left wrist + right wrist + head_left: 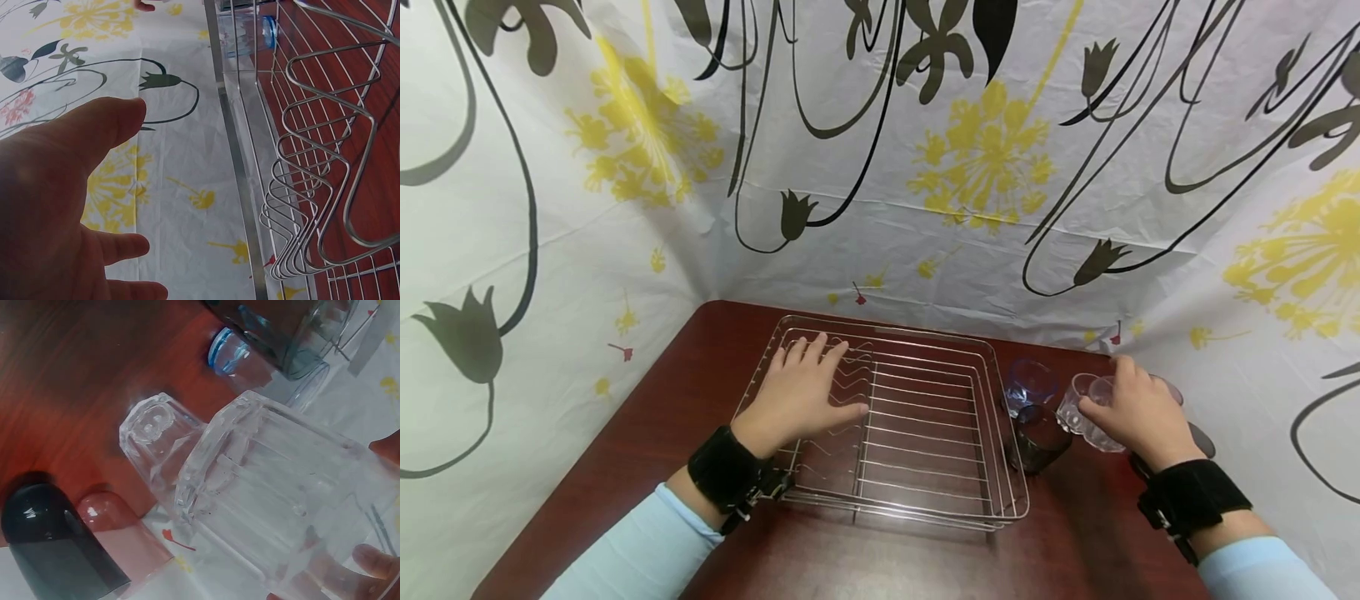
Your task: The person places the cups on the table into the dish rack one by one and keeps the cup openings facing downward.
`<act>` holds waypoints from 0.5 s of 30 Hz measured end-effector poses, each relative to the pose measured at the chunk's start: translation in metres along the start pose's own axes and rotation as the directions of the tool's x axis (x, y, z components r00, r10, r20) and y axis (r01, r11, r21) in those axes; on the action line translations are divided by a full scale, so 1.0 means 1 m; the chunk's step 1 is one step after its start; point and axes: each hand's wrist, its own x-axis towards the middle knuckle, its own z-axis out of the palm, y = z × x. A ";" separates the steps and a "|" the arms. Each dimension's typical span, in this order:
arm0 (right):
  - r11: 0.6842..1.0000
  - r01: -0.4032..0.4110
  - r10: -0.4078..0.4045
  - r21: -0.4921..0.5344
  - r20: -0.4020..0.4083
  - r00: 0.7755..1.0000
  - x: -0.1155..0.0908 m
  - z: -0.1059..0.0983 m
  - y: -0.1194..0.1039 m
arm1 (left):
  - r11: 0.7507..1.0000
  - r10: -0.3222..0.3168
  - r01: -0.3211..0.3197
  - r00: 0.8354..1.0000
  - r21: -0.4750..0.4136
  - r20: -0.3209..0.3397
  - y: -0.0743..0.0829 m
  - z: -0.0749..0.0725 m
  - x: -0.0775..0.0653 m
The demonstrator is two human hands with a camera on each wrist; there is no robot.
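My right hand grips a clear faceted glass near its rim, thumb on one side and fingers on the other. The glass is tilted, its thick base toward the table in the right wrist view. Beyond it stands a second clear glass, which it partly covers. Over the left part of a wire dish rack, my left hand is spread with nothing in it. Its thumb points toward the rack's middle. Wavy wire plate slots show beside that hand in the left wrist view.
A dark glass and a blue-tinted glass stand by the rack's right side. Past the right hand are a dark rounded cup and a pinkish one. A patterned curtain borders the brown table.
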 end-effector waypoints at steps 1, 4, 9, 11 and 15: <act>1.000 -0.003 0.003 0.000 0.008 1.000 0.000 -0.001 -0.001 | 1.000 0.002 -0.002 1.000 0.002 0.001 0.000 0.000 0.001; 1.000 -0.004 0.004 -0.002 0.012 1.000 0.002 -0.004 -0.005 | 1.000 0.006 -0.006 1.000 -0.007 0.001 0.001 0.001 0.002; 1.000 0.008 -0.008 0.005 -0.018 1.000 0.005 -0.008 -0.014 | 1.000 0.012 -0.012 1.000 -0.014 0.005 0.004 -0.001 0.001; 1.000 0.012 -0.012 0.009 -0.019 1.000 0.005 -0.009 -0.018 | 1.000 0.019 -0.019 1.000 -0.012 0.008 0.005 -0.003 0.000; 1.000 0.017 -0.017 0.017 -0.015 1.000 0.006 -0.008 -0.022 | 0.999 0.032 -0.032 0.999 -0.014 0.010 0.009 -0.006 0.000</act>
